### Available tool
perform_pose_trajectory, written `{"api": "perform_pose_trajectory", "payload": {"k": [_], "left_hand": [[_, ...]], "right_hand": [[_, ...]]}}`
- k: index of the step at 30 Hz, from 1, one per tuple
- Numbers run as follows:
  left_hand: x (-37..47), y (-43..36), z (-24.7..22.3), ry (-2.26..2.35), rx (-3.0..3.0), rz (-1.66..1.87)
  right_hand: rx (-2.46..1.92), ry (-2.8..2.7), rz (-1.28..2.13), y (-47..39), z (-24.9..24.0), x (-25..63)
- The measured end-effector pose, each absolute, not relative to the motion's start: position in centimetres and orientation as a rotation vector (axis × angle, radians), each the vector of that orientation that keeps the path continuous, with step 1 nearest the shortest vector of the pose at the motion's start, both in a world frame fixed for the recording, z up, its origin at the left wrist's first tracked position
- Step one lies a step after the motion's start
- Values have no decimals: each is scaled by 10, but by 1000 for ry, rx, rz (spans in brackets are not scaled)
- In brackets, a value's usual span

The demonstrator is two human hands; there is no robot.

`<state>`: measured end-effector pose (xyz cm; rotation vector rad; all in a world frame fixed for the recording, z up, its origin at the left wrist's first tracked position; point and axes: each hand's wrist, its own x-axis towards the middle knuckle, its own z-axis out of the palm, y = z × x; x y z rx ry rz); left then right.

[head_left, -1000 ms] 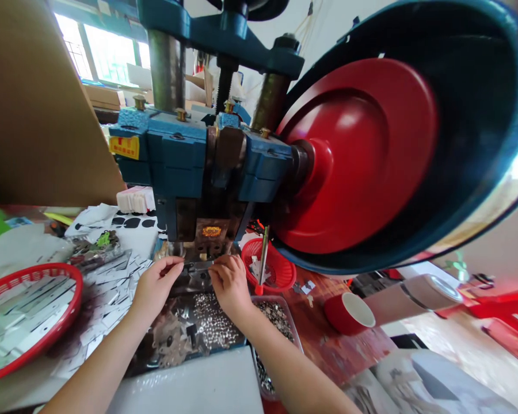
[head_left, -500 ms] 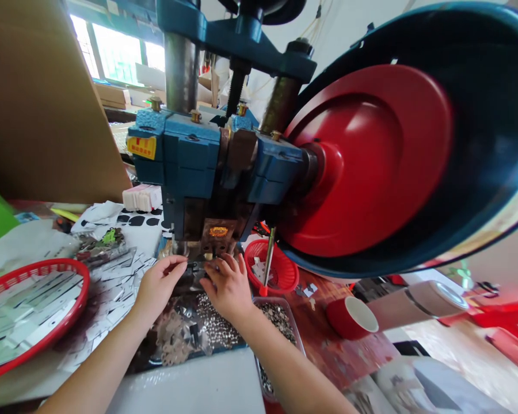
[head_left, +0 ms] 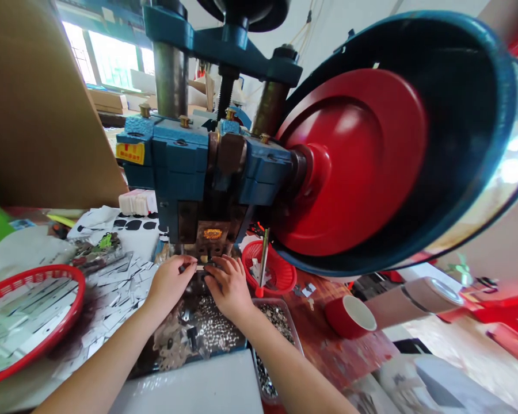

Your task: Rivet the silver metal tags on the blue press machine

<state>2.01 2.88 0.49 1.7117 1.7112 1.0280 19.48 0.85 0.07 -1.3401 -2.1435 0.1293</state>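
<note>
We're pinching a strip [head_left: 201,268] in our left hand [head_left: 170,280], loosely spreading our right hand [head_left: 229,287] beside it, ideally avoiding the press [head_left: 179,167] ahead.

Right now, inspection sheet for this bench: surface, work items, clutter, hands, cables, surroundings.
Surface: reddish-brown worn tabletop, visible at right.
Work items: blue metal press; small pale flat strip at its base; loose silvery metal pieces in front.
Clutter: round red plastic basket of flat pieces, scattered thin white strips, red cylindrical cup.
Grips: left hand pinches the strip; right hand near its other end, contact unclear.
Cables: thin pale cord by the wall, ends unclear.
Surroundings: large flat brown panel left, bright window behind.
</note>
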Motion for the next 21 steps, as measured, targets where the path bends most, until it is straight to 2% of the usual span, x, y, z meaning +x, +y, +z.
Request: {"api": "perform_pose_trajectory", "payload": {"k": [7,12,17,21], "left_hand": [[18,35,-6,1688,1771,1044],[20,40,-12,1640,1762,1040],[14,39,-10,1660,1700,1056],[-6,26,-2,1732,1604,1061]], "right_hand": [[-1326,-2255,-12,9,8,194],[-1340,-2256,5,11,13,187],[-1306,-2026,265,8,4,201],[-1336,-1491,763,-12,-11,234]]}}
